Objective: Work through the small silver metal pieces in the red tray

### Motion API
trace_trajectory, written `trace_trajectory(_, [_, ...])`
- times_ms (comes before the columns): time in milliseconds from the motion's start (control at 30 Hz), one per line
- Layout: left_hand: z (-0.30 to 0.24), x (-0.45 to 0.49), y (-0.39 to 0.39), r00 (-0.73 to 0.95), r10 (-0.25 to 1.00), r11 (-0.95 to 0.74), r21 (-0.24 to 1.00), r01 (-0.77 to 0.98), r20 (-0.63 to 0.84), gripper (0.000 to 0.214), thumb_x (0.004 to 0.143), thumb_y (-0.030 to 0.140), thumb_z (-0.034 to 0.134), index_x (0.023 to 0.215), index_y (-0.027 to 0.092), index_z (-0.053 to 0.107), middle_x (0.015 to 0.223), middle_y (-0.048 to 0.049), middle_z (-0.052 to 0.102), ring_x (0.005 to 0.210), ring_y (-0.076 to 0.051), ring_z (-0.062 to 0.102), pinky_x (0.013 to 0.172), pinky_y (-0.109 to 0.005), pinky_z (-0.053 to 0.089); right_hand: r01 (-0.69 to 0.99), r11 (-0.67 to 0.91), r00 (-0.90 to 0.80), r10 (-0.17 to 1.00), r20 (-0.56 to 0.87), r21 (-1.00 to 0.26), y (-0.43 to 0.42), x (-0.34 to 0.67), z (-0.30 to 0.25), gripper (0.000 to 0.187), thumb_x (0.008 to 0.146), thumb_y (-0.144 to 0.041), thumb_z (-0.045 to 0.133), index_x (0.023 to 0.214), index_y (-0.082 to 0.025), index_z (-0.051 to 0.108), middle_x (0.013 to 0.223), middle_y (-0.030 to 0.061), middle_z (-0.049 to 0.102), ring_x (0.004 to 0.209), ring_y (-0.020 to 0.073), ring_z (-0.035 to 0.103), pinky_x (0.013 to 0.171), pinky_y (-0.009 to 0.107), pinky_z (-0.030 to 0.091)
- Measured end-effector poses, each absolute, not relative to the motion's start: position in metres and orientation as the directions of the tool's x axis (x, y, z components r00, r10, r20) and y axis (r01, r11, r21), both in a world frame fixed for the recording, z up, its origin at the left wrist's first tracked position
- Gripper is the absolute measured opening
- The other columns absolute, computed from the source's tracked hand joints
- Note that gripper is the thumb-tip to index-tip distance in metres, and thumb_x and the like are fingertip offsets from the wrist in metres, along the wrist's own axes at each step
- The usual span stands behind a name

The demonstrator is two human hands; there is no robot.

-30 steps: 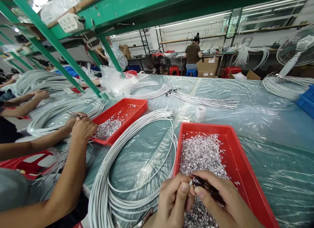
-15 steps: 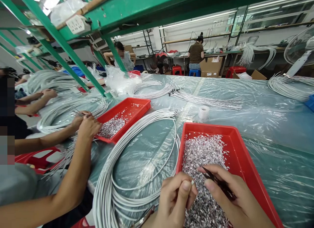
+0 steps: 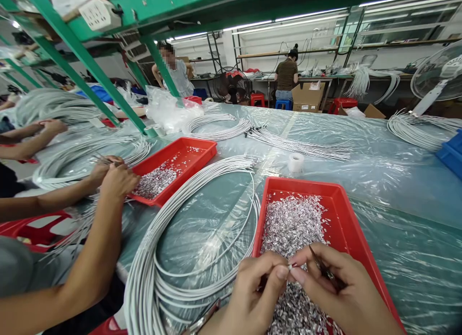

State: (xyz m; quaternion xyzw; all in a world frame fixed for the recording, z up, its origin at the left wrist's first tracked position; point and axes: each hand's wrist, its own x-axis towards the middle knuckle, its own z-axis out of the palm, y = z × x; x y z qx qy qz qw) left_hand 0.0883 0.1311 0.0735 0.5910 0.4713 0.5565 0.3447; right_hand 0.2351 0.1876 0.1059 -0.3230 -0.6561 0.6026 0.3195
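Both hands met over the near red tray (image 3: 355,243) of silvery metal bits (image 3: 292,224). The left hand (image 3: 252,296) pinched a white wire tip (image 3: 289,266); the right hand (image 3: 342,291) gripped dark tweezers (image 3: 323,265) beside it.

cable coil (image 3: 187,258) left, bare table (image 3: 415,238) right

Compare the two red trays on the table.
The near tray is heaped with silvery bits, and the left hand and right hand work above it. The far tray holds a thinner scatter, half bare, beside a co-worker's hands. Both are red, shallow and rectangular.
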Motion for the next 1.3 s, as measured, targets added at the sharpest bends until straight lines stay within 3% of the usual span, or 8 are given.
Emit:
trace_trajectory(167, [0.078,0.086,0.133,-0.026,0.947,-0.301,0.913,0.276,0.32,0.029,0.095,0.029,0.043,0.073,0.015,0.056,0.055,0.0046,0.04,0.048,-0.006,0.036,0.047,-0.019,0.027,0.094,-0.032,-0.636,0.767,-0.084,-0.995,0.195,0.24,0.11,0.016,0.082,-0.035,0.061,0.08,-0.019,0.06,0.058,-0.0053,0.031,0.053,0.0126,0.027,0.05,0.023,0.021])
trace_trajectory(333, [0.078,0.085,0.134,0.01,0.964,-0.261,0.937,0.234,0.266,0.031,0.095,0.03,0.042,0.074,0.015,0.057,0.055,0.0043,0.042,0.049,-0.006,0.035,0.047,-0.019,0.027,0.153,-0.123,-0.675,0.711,-0.195,-0.981,0.202,0.244,0.12,0.025,0.079,-0.04,0.071,0.079,-0.017,0.061,0.059,-0.005,0.028,0.052,0.0116,0.026,0.05,0.022,0.022])
trace_trajectory(567, [0.078,0.083,0.137,0.071,0.978,-0.203,0.967,0.151,0.195,0.032,0.095,0.031,0.043,0.074,0.014,0.059,0.055,0.0045,0.04,0.051,-0.006,0.034,0.048,-0.019,0.027,0.083,-0.226,-0.756,0.621,-0.209,-0.971,0.211,0.249,0.11,0.025,0.08,-0.036,0.075,0.078,-0.016,0.059,0.057,-0.0066,0.029,0.052,0.0107,0.02,0.051,0.022,0.018])
trace_trajectory(767, [0.079,0.082,0.137,0.118,0.985,-0.141,0.985,0.099,0.129,0.033,0.095,0.034,0.044,0.075,0.013,0.06,0.057,0.0035,0.043,0.052,-0.006,0.037,0.049,-0.019,0.027,-0.021,-0.335,-0.804,0.566,-0.183,-0.942,0.216,0.251,0.097,0.021,0.08,-0.028,0.074,0.08,-0.016,0.057,0.057,-0.0056,0.039,0.047,0.0082,0.021,0.044,0.019,0.018])
trace_trajectory(1000, [0.081,0.081,0.139,0.151,0.987,-0.075,0.99,0.123,0.056,0.035,0.095,0.037,0.044,0.076,0.013,0.06,0.058,0.0038,0.042,0.053,-0.006,0.035,0.049,-0.02,0.026,0.052,-0.36,-0.787,0.559,-0.26,-0.932,0.217,0.251,0.109,0.018,0.075,-0.024,0.068,0.08,-0.014,0.055,0.064,-0.001,0.05,0.048,0.0073,0.026,0.043,0.018,0.017])
trace_trajectory(1100, [0.08,0.081,0.139,0.181,0.984,-0.021,0.995,0.098,0.003,0.037,0.095,0.039,0.042,0.075,0.013,0.058,0.058,0.0044,0.039,0.052,-0.006,0.032,0.049,-0.02,0.025,0.088,-0.383,-0.774,0.555,-0.305,-0.919,0.218,0.25,0.111,0.019,0.073,-0.025,0.067,0.08,-0.013,0.054,0.063,-0.0008,0.05,0.05,0.0074,0.029,0.045,0.018,0.021])
trace_trajectory(1300, [0.08,0.081,0.139,0.21,0.977,0.02,0.997,0.069,-0.035,0.039,0.096,0.041,0.039,0.074,0.014,0.053,0.057,0.0053,0.035,0.052,-0.006,0.031,0.05,-0.021,0.026,0.016,-0.427,-0.814,0.52,-0.26,-0.904,0.221,0.25,0.101,0.019,0.071,-0.022,0.068,0.077,-0.015,0.051,0.057,-0.005,0.043,0.045,0.0064,0.022,0.04,0.017,0.018])
